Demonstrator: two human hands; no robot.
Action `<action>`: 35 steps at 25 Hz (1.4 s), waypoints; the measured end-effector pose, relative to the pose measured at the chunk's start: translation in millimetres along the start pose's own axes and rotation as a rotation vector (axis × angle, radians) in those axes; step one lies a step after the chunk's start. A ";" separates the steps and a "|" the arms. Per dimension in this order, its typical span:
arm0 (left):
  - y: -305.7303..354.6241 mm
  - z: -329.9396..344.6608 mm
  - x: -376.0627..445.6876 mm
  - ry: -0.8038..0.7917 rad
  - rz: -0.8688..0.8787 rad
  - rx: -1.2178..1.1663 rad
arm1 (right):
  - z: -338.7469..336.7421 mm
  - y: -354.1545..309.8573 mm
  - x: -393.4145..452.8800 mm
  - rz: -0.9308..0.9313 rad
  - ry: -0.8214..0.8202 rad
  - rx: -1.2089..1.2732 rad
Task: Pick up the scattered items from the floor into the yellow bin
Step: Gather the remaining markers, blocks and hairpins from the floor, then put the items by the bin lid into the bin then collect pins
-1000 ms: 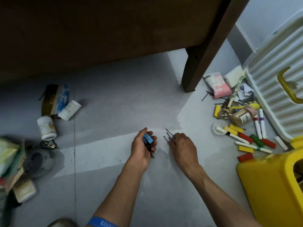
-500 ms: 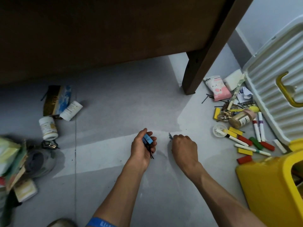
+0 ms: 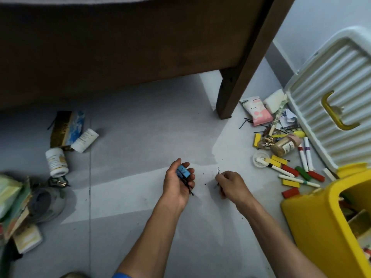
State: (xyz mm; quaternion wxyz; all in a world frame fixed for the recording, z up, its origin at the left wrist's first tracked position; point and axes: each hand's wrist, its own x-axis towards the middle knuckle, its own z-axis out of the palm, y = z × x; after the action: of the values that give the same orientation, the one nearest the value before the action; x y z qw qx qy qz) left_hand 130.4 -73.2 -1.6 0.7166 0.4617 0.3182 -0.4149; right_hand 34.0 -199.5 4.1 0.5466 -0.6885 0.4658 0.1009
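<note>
Left hand (image 3: 177,182) gripping one blue block (image 3: 182,173) plus black hairpins (image 3: 188,188), right hand (image 3: 230,184) pinching one hairpin (image 3: 218,170), one yellow bin (image 3: 313,223) at right

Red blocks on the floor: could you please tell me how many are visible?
3. One red block left of the green block, one right of it, one nearest the yellow bin. Others may be hidden in the clutter.

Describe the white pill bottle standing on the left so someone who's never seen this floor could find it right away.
Start at the dark wooden furniture and look down to the grey floor at its left. A gold and blue box lies there; the white bottle stands just below it. Unlike the tube lying flat nearby, it is upright with a yellow label.
</note>
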 end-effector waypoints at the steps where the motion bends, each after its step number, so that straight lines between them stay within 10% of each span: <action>1: -1.3 9.8 -6.1 -0.027 -0.022 -0.030 | -10.4 -4.3 -16.0 -0.004 -0.011 0.157; 8: -42.7 164.7 -97.0 -0.599 -0.174 0.087 | -135.8 -5.9 -134.6 -0.301 0.250 0.736; 12: -97.1 238.3 -156.0 -0.836 -0.224 0.425 | -209.7 31.8 -175.4 -0.289 0.697 0.318; 18: -124.7 228.1 -141.2 -0.760 -0.066 0.780 | -219.2 64.1 -173.2 -0.166 0.819 -0.121; 23: -116.8 201.0 -109.7 -0.542 0.718 1.175 | -167.0 69.3 -174.4 -0.015 0.352 -0.525; 35: -12.4 159.4 -147.7 -0.766 0.375 0.989 | -128.6 11.0 -230.7 -0.447 0.573 -0.835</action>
State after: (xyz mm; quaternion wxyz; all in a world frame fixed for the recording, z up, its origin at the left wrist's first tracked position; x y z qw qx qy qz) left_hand 64.1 -179.2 176.6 0.5427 0.6038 -0.2741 -0.5156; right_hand -147.8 -185.6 195.5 0.0866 -0.9289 0.3586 -0.0328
